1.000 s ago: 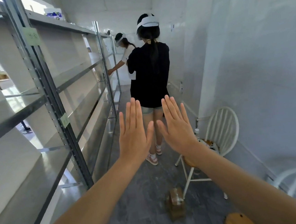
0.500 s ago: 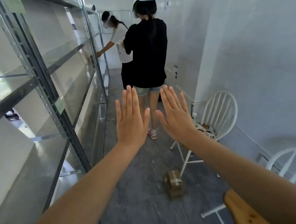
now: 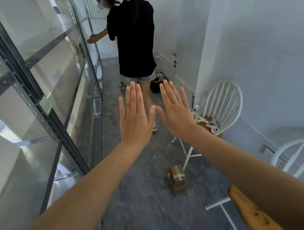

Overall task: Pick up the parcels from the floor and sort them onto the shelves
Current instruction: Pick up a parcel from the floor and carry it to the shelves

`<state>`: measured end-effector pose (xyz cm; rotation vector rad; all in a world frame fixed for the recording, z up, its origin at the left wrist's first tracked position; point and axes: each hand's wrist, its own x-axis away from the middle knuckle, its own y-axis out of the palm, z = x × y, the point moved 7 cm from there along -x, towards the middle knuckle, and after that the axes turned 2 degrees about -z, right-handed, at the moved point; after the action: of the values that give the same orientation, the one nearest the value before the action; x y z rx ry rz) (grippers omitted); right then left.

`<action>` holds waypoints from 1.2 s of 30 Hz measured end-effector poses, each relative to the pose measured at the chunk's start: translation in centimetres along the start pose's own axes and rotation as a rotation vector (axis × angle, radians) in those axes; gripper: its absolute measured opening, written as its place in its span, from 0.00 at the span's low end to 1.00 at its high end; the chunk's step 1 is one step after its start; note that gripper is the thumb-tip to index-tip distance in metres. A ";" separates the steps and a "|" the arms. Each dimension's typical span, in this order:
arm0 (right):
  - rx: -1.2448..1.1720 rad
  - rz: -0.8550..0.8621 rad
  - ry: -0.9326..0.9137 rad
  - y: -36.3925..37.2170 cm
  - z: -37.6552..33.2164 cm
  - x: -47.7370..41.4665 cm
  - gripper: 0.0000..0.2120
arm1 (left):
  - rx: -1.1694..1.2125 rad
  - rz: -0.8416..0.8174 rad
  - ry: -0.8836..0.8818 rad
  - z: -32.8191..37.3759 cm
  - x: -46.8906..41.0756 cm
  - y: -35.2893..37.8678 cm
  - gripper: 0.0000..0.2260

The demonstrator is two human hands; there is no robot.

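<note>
The head has tipped down over the last second: the two people ahead have slid up toward 12 o'clock, and the parcel point(image 3: 177, 178) on the floor point(image 3: 147, 208) has risen from the bottom edge to sit at about 5 o'clock, just beside the foot of the near white chair point(image 3: 221, 106). That reads as the gaze settling on the first pick-up, with nothing lifted yet and the shelves point(image 3: 40, 99) at 9 o'clock looking bare from here. Both arms stay stretched straight out, backs up. The left hand point(image 3: 135, 116) is flat, fingers together, holding nothing; the right hand point(image 3: 177, 112) matches it, flat and bare, thumbs nearly meeting at centre. The parcel lies well below and apart from both hands, so a bend and reach comes next, I'd say.
</note>
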<state>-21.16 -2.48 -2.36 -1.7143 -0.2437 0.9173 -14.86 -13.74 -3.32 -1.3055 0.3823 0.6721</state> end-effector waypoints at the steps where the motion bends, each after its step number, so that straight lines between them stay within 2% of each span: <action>1: -0.003 -0.011 0.003 0.6 0.3 -0.3 0.32 | -0.006 -0.007 -0.002 -0.2 -0.3 0.6 0.32; 6: -0.006 -0.049 0.020 2.6 2.9 -2.5 0.32 | -0.006 -0.037 -0.007 -0.3 -2.8 3.3 0.32; 16: -0.027 -0.063 0.003 4.5 10.7 -8.0 0.30 | -0.018 -0.046 0.043 4.3 -9.8 10.0 0.32; 22: -0.055 -0.075 -0.005 7.3 15.2 -10.4 0.30 | -0.030 -0.083 0.012 5.8 -13.1 14.6 0.31; 30: -0.107 -0.182 0.001 11.9 21.2 -11.1 0.30 | -0.044 -0.143 -0.049 7.9 -14.5 20.9 0.32; 36: -0.131 -0.193 0.003 13.1 23.6 -11.3 0.31 | -0.022 -0.169 -0.049 8.9 -15.0 23.3 0.32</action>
<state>-48.49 3.46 -10.74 -1.7768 -0.4681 0.7700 -42.25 -6.11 -9.60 -1.3232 0.2227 0.5662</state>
